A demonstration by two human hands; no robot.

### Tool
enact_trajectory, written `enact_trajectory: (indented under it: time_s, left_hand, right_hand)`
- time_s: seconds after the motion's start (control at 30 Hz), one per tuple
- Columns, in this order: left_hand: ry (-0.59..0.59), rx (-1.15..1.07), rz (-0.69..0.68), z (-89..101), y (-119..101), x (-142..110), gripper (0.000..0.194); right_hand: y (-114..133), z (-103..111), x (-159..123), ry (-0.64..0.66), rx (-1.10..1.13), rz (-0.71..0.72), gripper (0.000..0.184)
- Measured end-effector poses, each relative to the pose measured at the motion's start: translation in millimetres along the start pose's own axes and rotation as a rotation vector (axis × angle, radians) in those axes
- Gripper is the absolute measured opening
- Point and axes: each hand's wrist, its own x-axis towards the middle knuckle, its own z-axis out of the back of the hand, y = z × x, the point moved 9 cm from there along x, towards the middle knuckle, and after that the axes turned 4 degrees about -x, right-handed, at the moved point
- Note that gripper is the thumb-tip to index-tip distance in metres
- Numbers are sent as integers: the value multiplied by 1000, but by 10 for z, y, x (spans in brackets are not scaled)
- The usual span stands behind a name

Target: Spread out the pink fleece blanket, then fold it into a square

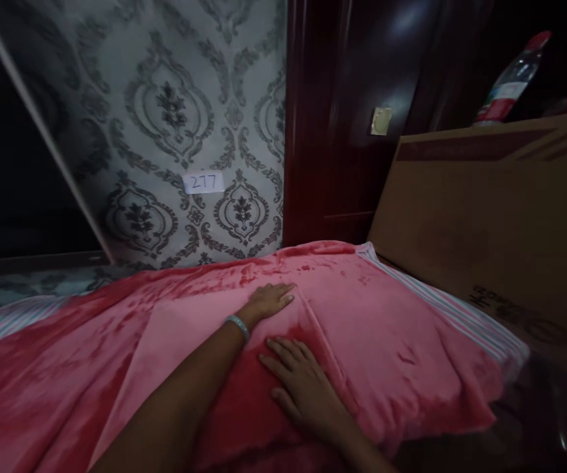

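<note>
Blanket (386,328) pink, plush, creased; hands flat

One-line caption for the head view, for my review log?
Both hands, left and right, lie flat on a pink blanket beside a cardboard box.

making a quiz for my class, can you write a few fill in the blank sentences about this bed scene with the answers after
1. Both hands, the left hand and the right hand, lie flat on a ____ blanket.
2. The white label on the patterned wall reads ____.
3. The bracelet sits on the ____ wrist.
4. The bottle stands behind the big ____ box.

Missing words: pink; 277; left; cardboard
</note>
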Motion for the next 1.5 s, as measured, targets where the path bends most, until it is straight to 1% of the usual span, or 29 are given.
enact_trajectory:
  time_s: [0.1,0.17,0.27,0.3,0.37,0.47,0.53,0.6,0.67,0.73,0.77,0.83,0.9,1.0,1.07,1.2,1.37,1.5]
  left_hand:
    - [13,4,24,19,-89,-36,66]
    - [7,3,46,83,-150,-79,68]
    - [-3,-12,46,191,-258,-270,71]
    - [11,-19,31,205,-299,-383,71]
    - [57,-33,-39,204,-392,-693,69]
    - [108,-63,-196,219,-476,-1301,65]
    - [93,-89,-236,295,-397,-1689,64]
    - [51,-115,-199,412,-199,-1987,65]
    - [-7,-142,-121,546,62,-2189,65]
    - [-42,-159,-45,634,317,-2321,66]
    - [-47,-161,-19,649,424,-2370,67]
    - [-31,-136,8,622,581,-2448,67]
    - [-17,-83,2,559,676,-2508,65]
    - [-46,-24,-18,507,783,-2545,62]
    - [-70,-9,-7,514,886,-2509,60]
    - [-66,20,66,568,1181,-2302,59]
    - [-84,-40,207,634,1610,-2048,58]
    - [-105,-53,232,638,1833,-1950,57]
  right_hand:
    - [-10,-13,-8,-38,-66,10,56]
    - [-3,-24,-11,-70,-99,31,54]
    - [1,-68,-15,-100,-128,62,52]
    - [-7,-84,-20,-112,-133,68,51]
    - [-38,-104,-35,-137,-140,78,50]
    - [-80,-79,-45,-151,-133,95,50]
    - [-38,-6,-12,-134,-110,109,49]
    - [114,103,81,-107,-82,115,45]
    - [408,199,237,-72,-49,134,40]
    - [838,213,419,-19,13,223,37]
    - [1068,182,502,15,56,290,36]
    - [1421,59,638,70,109,382,38]
    - [1585,-123,721,113,101,406,46]
    - [1573,-376,733,167,65,380,54]
    - [1513,-461,704,194,71,358,55]
    - [1476,-475,679,227,80,343,54]
    - [1495,-468,705,253,59,318,56]
    - [1483,-486,703,270,71,307,57]
